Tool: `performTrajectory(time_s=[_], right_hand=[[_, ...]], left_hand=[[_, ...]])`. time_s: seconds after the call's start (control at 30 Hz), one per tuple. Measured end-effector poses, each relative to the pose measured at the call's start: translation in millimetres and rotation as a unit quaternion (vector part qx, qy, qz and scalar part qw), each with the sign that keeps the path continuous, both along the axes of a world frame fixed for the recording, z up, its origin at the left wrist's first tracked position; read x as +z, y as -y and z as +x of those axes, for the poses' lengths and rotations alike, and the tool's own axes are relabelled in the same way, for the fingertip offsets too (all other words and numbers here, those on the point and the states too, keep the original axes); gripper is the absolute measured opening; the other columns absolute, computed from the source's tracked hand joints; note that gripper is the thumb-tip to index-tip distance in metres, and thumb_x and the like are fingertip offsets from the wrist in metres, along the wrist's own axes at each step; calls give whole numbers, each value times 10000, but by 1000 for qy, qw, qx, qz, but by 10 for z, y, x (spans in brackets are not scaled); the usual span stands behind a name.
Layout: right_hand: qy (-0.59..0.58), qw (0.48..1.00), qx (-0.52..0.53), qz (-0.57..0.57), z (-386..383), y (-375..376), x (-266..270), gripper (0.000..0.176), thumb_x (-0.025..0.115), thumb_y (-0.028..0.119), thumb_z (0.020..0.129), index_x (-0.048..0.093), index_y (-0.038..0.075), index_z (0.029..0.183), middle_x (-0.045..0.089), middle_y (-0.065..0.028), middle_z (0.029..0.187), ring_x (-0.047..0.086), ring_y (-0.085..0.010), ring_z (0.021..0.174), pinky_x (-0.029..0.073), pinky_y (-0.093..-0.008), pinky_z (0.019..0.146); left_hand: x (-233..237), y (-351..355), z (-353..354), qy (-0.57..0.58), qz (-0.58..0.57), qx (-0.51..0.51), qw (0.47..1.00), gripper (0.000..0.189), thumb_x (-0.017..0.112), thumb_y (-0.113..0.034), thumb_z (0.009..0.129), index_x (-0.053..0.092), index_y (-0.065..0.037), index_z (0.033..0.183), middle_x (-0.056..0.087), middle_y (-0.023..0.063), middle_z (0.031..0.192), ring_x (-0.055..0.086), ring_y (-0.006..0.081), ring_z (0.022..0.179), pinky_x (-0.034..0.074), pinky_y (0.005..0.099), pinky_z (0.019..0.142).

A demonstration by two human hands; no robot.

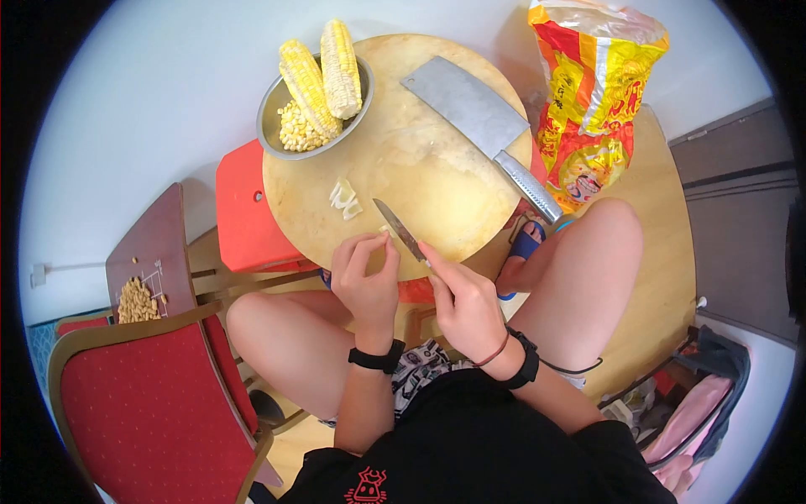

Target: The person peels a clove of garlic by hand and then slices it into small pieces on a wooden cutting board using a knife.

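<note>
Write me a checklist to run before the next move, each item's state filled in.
1. Small, pointed, grey-bladed knife gripped in right hand: ok.
2. Small pale piece pinched by left hand: ok.
3. Left fingers clear of the blade: cannot tell; they are close, and any contact is unclear.
4. Large, rectangular, grey metal cleaver wholly on the round tan board: not ok; its handle juts past the edge.
5. Thin whitish scraps apart from the knife: ok.
6. Round grey metal bowl upright: ok; loose yellow kernels sit inside.
</note>
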State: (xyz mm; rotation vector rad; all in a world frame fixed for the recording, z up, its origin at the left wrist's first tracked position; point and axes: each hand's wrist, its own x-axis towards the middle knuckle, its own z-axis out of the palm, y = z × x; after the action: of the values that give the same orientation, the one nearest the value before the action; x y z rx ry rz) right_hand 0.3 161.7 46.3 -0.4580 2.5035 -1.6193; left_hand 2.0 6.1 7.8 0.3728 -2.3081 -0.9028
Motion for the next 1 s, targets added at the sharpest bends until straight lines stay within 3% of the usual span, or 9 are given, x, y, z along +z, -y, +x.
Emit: performTrajectory(time_s=[0.3,0.47,0.77,1.0], right_hand=[[-23,999,7,-36,-20,12,-64,524,610,-41,944,607,36,1463,702,-264,938,704,-449,850,574,-503,757],[-30,992,46,117,-43,-20,5,591,614,-12,925,572,65,1509,671,-231,856,691,-440,784,571,-525,717],[-39,999,4,8,18,-1,-10,547,612,-32,927,603,47,1469,670,-233,845,690,-450,796,565,-524,717],[-38,997,24,59,-5,2,-27,569,612,-31,914,594,42,1478,663,-233,836,691,-442,754,576,-518,689]], left_hand=[[15,5,-1,2,5,-1,1000,99,809,3,836,773,-11,927,755,115,956,723,267,909,563,358,837],[12,-22,-11,-3,-4,-1,1000,99,809,2,836,774,-11,928,753,121,958,723,270,910,564,363,837],[-10,-16,0,2,-3,5,1000,96,806,-1,839,772,-15,928,753,114,961,720,269,917,563,364,845],[10,-13,-6,6,-8,5,1000,92,811,-8,840,772,-17,923,750,114,953,718,269,917,561,365,842]])
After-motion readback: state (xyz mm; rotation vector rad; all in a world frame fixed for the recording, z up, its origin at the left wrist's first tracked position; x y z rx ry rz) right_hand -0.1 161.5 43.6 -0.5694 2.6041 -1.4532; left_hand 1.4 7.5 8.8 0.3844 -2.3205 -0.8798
